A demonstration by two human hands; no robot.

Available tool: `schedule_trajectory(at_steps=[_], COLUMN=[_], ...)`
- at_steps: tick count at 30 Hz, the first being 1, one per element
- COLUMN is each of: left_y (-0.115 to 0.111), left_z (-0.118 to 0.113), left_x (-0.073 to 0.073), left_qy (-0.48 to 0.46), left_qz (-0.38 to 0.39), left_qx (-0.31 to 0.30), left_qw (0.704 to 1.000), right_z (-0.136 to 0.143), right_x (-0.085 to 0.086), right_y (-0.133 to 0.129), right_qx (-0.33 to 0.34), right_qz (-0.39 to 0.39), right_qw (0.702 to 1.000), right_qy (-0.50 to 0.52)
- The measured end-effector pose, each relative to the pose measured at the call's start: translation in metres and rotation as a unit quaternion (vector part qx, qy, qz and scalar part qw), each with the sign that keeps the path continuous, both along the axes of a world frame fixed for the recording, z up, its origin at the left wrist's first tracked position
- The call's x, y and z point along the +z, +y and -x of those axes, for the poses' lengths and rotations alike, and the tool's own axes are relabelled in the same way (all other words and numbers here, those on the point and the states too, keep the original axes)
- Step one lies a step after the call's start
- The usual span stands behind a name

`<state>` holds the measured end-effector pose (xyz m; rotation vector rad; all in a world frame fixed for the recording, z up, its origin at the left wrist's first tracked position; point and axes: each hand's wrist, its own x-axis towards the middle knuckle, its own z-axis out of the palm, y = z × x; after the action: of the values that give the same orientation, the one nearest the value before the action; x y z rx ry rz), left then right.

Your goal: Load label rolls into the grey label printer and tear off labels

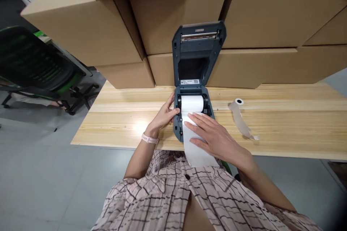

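Note:
A dark grey label printer [177, 130] sits on the wooden table with its lid [199, 48] raised. Inside it lies a white paper roll [192, 103], and a strip of its paper [196, 153] runs out over the table's front edge. My left hand [164, 114] grips the printer's left side, thumb on the inner rim and fingers along the outside. My right hand [213, 135] lies flat on the paper strip, fingers spread over the front part of the printer.
The wooden table [292, 115] carries a small paper roll [239, 101] with a torn, unrolled tail at the right. Large cardboard boxes [260, 14] stand stacked behind the printer. A black office chair [32, 61] is at the left, with part of a person beyond it.

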<state>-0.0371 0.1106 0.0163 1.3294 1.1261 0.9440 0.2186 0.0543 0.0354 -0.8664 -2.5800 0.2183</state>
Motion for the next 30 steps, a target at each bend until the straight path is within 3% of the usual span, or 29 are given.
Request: schedule_trajectory(at_steps=[4, 7, 10, 13, 22, 26, 30], left_y=[-0.011, -0.029, -0.049, -0.062, -0.071, -0.084, -0.099], left_z=[-0.005, -0.01, -0.015, -0.017, -0.015, -0.024, -0.03], left_x=[0.0, 0.003, 0.007, 0.008, 0.009, 0.006, 0.001], left_qy=[0.072, 0.165, 0.219, 0.257, 0.344, 0.345, 0.31], left_qz=[-0.04, -0.146, -0.248, -0.265, -0.302, -0.377, -0.434], left_qx=[0.061, 0.103, 0.027, -0.043, -0.076, -0.091, -0.079], left_qw=[0.995, 0.97, 0.943, 0.928, 0.886, 0.855, 0.842], right_z=[0.003, 0.005, 0.008, 0.008, -0.004, -0.024, -0.035], right_x=[0.0, 0.0, -0.003, -0.009, -0.016, 0.004, 0.054], right_y=[-0.003, -0.007, -0.013, -0.021, -0.039, -0.025, 0.039], right_qx=[-0.012, -0.028, -0.048, -0.061, -0.067, -0.075, -0.192], right_qz=[-0.011, -0.02, -0.048, -0.073, -0.042, 0.011, -0.021], right_qw=[1.0, 0.999, 0.998, 0.995, 0.991, 0.978, 0.922], right_qy=[-0.003, -0.011, -0.016, 0.005, 0.111, 0.196, 0.337])
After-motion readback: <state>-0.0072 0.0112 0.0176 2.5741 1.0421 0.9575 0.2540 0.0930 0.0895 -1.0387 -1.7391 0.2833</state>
